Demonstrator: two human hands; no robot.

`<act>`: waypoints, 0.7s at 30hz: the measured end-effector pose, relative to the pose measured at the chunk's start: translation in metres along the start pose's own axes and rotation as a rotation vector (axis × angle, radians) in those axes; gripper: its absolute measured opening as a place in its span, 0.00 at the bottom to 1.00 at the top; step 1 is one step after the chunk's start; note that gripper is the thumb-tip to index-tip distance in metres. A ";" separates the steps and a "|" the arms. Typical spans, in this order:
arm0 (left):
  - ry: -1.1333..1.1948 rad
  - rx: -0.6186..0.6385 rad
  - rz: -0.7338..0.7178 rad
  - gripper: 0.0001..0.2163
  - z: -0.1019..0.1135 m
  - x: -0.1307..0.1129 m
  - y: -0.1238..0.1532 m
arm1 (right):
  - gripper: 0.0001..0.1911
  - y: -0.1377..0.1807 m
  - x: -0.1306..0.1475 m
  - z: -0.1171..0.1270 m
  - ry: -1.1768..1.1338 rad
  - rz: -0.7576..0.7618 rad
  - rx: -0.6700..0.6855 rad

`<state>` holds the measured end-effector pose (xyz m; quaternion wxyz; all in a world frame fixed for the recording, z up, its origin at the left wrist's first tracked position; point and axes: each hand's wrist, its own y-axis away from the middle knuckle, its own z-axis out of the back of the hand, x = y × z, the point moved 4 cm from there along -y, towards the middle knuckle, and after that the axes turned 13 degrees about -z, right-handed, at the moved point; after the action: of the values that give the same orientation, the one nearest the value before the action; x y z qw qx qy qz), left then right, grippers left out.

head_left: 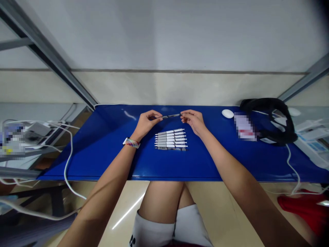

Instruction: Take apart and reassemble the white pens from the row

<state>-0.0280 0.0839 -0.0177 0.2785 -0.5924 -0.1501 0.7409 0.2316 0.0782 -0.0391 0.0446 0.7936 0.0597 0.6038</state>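
Observation:
A pen (171,116) is held level above the blue table (102,144), one end in each hand. My left hand (147,122) pinches its left end with curled fingers. My right hand (193,120) pinches its right end. Just below the hands, a neat row of several white pens (170,139) lies side by side on the table. A coloured band sits on my left wrist (131,142).
A white oval object (227,113) and a black strap-like device (272,120) lie at the table's right. White cables (67,161) hang off the left edge beside a shelf with clutter. Metal frame bars rise at both sides. A wall stands behind the table.

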 end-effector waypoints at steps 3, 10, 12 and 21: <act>0.014 -0.004 0.027 0.13 0.000 0.000 0.001 | 0.11 0.001 0.001 0.000 -0.025 0.001 -0.017; 0.010 0.024 0.048 0.12 -0.001 0.003 0.002 | 0.08 0.003 0.002 -0.002 -0.066 -0.007 -0.032; 0.019 0.020 0.035 0.12 -0.001 0.003 0.003 | 0.07 0.003 0.003 -0.002 -0.059 -0.011 -0.037; 0.085 0.001 0.110 0.18 -0.002 -0.007 0.003 | 0.10 0.006 0.006 -0.003 -0.061 0.008 -0.024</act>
<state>-0.0254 0.0770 -0.0140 0.2439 -0.6304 -0.1049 0.7295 0.2304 0.0728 -0.0316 0.0535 0.8113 0.0479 0.5802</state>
